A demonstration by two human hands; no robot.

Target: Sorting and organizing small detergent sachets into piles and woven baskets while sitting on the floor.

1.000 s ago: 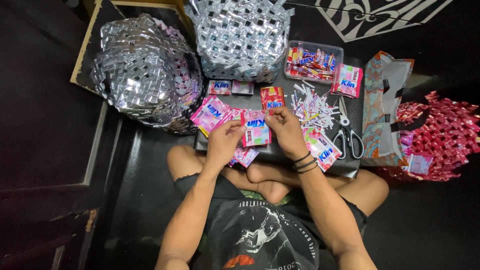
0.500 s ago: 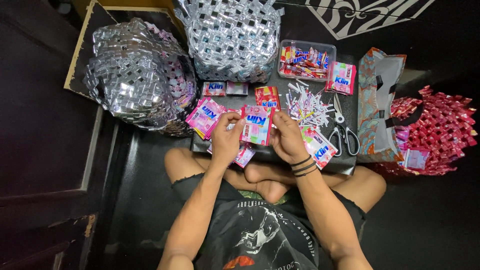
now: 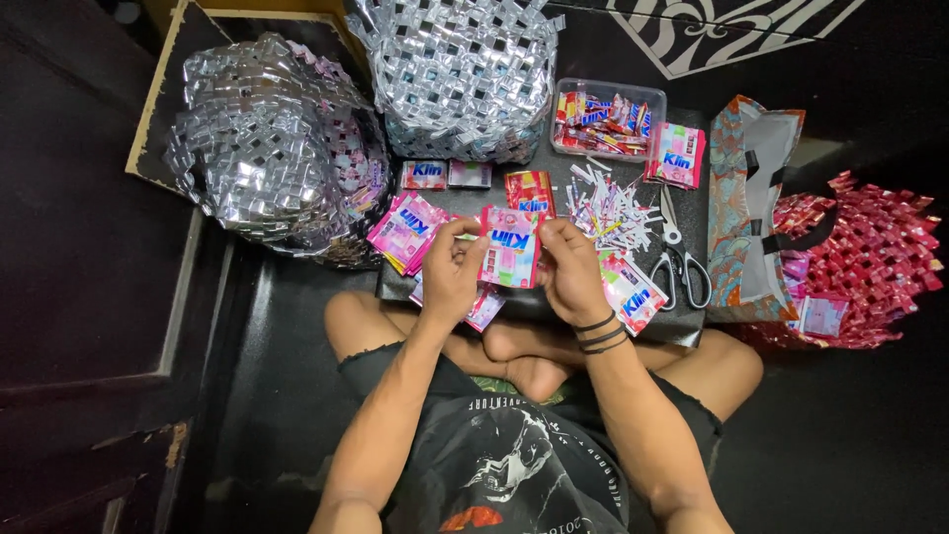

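Pinching opposite edges, the left hand (image 3: 450, 272) and the right hand (image 3: 571, 269) are closed on one flat pink plastic sachet wrapper (image 3: 510, 247), which is held upright between them just above the dark low board (image 3: 692, 326) that rests across the crossed legs. The wrapper is gripped by thumb and fingertips on each side, seemingly so that it is kept taut and flat; whether a fold is being pressed into it cannot be told.

Beneath and beside the hands, a loose fan of similar pink wrappers (image 3: 407, 225) is spread at the left, and another pink wrapper (image 3: 630, 292) lies partly under the right wrist. A red sachet (image 3: 529, 190) lies just beyond the held one. A heap of thin cut paper strips (image 3: 608, 210) is piled near the right hand, with grey-handled scissors (image 3: 680, 262) just beside it. A clear plastic tub of folded wrappers (image 3: 608, 117) stands at the far edge, next to a small stack of pink sachets (image 3: 675, 155).

Two woven silver foil baskets (image 3: 277, 148) are crowded against the board's far left side, and a patterned fabric bag (image 3: 756, 208) with a woven red mat (image 3: 870, 262) closes off the right. Little bare surface is left on the board.
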